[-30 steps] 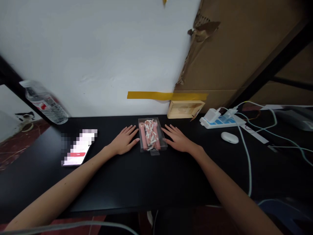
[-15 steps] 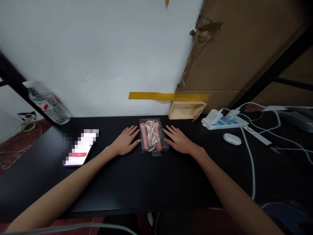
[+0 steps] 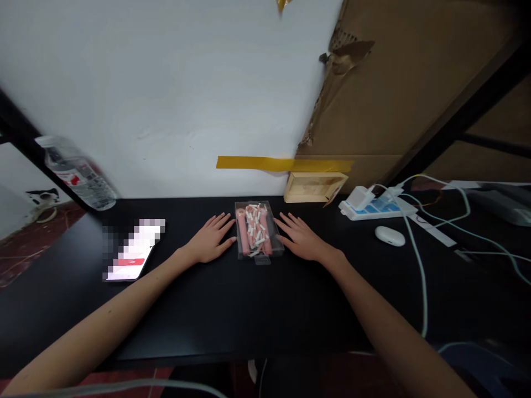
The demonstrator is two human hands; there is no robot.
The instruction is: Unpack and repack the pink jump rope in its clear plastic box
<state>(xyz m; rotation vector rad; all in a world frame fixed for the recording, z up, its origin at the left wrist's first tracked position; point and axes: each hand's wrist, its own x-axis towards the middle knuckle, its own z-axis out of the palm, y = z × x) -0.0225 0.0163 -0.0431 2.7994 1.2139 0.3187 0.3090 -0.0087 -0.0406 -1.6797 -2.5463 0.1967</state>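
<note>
A clear plastic box (image 3: 277, 247) lies flat on the black table, its hang tab towards me. Inside it is a jump rope (image 3: 258, 226) with two pink handles and a bundle of pink and white beads between them. My left hand (image 3: 211, 239) rests palm down at the left of the box, fingers spread, thumb tip close to its side. At the right, my right hand (image 3: 302, 239) lies flat in the same way, its fingertips at or just beside the box edge. Neither hand holds anything.
A lit phone (image 3: 135, 251) and a plastic bottle (image 3: 78, 174) are on the left. Behind the box stands a shallow wooden tray (image 3: 292, 193) against the wall. To the right are a power strip (image 3: 375, 207) with cables and a white earbud case (image 3: 390, 236).
The whole view has shifted very slightly. Both hands and the boxed jump rope keep their places on the table.
</note>
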